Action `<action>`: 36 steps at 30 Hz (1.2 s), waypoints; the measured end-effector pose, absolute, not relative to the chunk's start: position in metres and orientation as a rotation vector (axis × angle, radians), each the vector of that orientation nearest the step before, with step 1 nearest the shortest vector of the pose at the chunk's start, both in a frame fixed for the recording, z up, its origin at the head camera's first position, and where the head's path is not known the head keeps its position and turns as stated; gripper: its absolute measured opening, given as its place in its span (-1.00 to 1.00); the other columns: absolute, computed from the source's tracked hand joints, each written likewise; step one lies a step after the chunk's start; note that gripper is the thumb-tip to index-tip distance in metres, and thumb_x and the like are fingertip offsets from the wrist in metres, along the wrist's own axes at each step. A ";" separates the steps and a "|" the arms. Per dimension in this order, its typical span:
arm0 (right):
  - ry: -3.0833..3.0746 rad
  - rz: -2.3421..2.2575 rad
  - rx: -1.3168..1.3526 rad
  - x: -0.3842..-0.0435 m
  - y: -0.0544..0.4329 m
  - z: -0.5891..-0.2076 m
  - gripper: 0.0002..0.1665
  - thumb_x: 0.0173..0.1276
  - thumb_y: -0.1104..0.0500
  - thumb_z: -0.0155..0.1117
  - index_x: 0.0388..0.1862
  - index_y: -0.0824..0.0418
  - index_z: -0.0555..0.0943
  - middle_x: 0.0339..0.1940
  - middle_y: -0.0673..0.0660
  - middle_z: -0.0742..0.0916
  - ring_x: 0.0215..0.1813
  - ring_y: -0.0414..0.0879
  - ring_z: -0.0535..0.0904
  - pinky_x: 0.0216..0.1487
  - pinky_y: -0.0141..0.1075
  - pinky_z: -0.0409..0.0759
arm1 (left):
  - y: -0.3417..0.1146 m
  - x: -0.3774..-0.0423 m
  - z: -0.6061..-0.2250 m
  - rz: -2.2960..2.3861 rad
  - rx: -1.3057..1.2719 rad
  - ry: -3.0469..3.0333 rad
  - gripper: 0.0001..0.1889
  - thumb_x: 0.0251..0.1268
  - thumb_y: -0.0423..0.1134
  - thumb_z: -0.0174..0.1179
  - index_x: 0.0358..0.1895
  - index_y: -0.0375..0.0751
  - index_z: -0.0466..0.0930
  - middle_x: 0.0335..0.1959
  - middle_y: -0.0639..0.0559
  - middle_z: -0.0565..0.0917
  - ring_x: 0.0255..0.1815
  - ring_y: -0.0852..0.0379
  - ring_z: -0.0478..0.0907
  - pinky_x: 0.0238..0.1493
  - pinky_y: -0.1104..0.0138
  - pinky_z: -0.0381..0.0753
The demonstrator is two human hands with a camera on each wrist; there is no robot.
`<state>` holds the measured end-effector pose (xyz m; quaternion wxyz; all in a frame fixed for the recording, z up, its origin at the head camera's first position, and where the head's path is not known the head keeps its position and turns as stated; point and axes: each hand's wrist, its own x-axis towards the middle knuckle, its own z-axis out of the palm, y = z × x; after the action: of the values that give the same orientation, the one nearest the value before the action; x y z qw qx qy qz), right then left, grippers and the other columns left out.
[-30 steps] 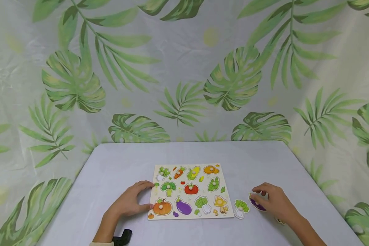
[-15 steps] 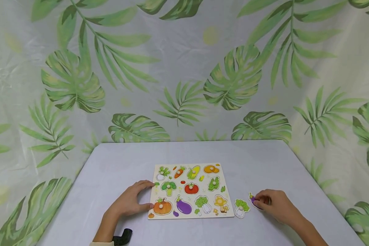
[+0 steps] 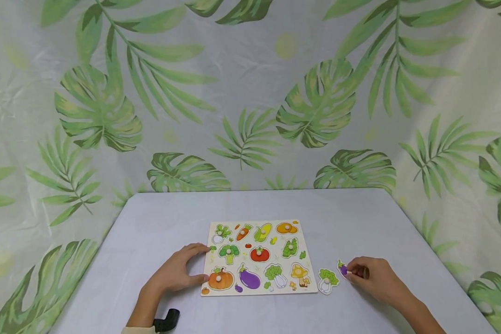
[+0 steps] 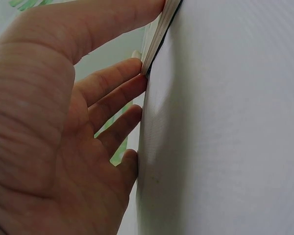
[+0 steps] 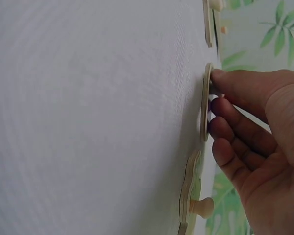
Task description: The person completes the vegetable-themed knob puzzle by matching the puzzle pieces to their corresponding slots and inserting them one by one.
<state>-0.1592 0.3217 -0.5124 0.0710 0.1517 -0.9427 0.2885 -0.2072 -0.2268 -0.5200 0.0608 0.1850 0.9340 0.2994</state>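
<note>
In the head view, my right hand pinches the eggplant puzzle piece, just right of the bok choy piece. Seen edge-on in the right wrist view, the eggplant piece has my thumb and fingertips at its knob side; whether it touches the table cannot be told. My left hand rests at the left edge of the wooden vegetable puzzle board, thumb and fingers spread and touching it. Knobbed pieces such as the pumpkin and tomato sit in the board; the eggplant outline shows no knob.
Another knobbed piece lies near my right hand in the right wrist view, hidden behind the hand in the head view. A white cloth covers the table. Leaf-patterned curtains hang behind it. A black device sits at my left wrist.
My right hand has drawn down slightly and pinched the eggplant piece, which is turned and shifted slightly and more of it shows. The left hand stays at the board.
</note>
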 end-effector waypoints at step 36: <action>-2.685 0.833 0.538 -0.176 0.282 -0.491 -0.84 0.18 0.18 0.61 -0.31 -0.08 0.83 -0.42 -0.33 0.71 -0.39 -0.41 0.48 -0.41 -0.42 0.56 | -0.227 -0.206 -0.518 0.925 0.542 2.823 -0.24 0.04 0.18 0.48 0.38 0.12 0.53 0.46 0.06 0.48 0.54 -0.15 0.35 0.48 -0.25 0.36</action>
<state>-0.1757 0.2824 -0.4907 0.1392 0.1861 -0.9290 0.2881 -0.2059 -0.2271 -0.5185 0.0610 0.1792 0.9331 0.3058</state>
